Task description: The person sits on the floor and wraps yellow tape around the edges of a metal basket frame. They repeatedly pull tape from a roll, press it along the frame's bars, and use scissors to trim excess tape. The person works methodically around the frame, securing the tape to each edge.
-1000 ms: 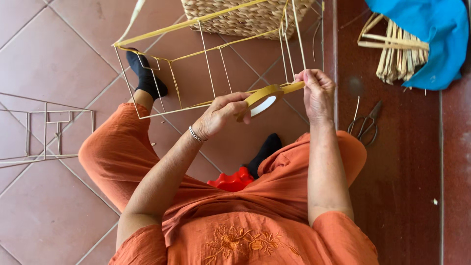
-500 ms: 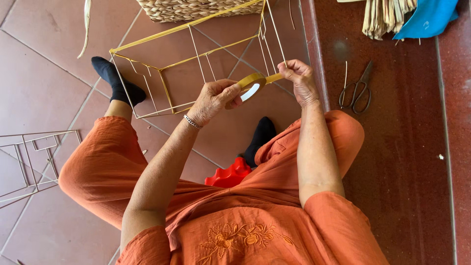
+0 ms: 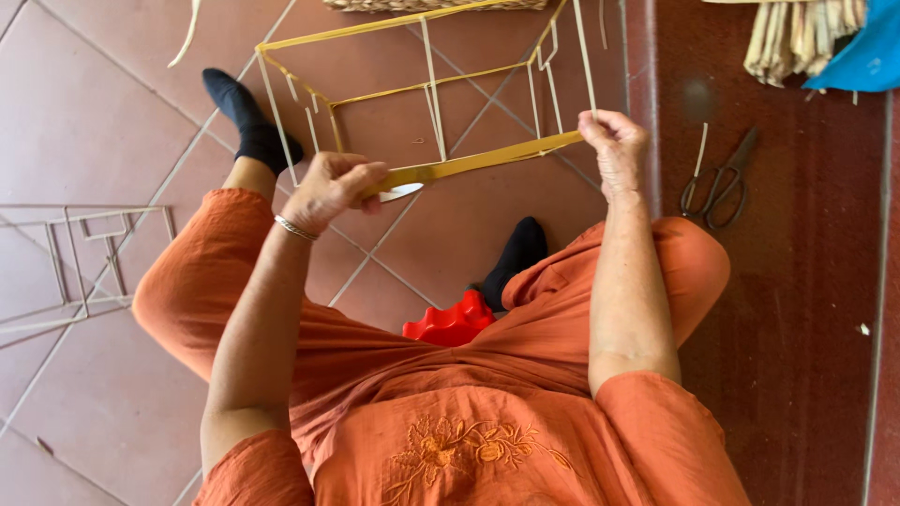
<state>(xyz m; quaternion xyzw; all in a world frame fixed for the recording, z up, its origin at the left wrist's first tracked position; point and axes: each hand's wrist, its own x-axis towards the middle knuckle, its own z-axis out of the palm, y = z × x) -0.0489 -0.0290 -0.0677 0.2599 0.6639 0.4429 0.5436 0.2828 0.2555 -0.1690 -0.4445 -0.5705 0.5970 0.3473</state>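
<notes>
A box-shaped wire frame wrapped in yellow strip (image 3: 431, 94) rests on the tiled floor in front of my legs. My left hand (image 3: 330, 187) pinches one end of a flat yellow strip (image 3: 469, 164) and also holds a small pale blade (image 3: 401, 193). My right hand (image 3: 614, 150) grips the other end of the strip at the frame's near right corner. The strip is stretched taut between both hands along the frame's near edge.
A pair of scissors (image 3: 717, 183) lies on the dark red floor to the right. A bundle of pale strips (image 3: 797, 37) and a blue cloth (image 3: 867, 56) sit at top right. A bare wire frame (image 3: 84, 262) lies at left. A red plastic object (image 3: 450, 323) sits between my legs.
My hands have moved apart, the left drawing away from the right, and the yellow strip between them is now much longer and pulled straight.
</notes>
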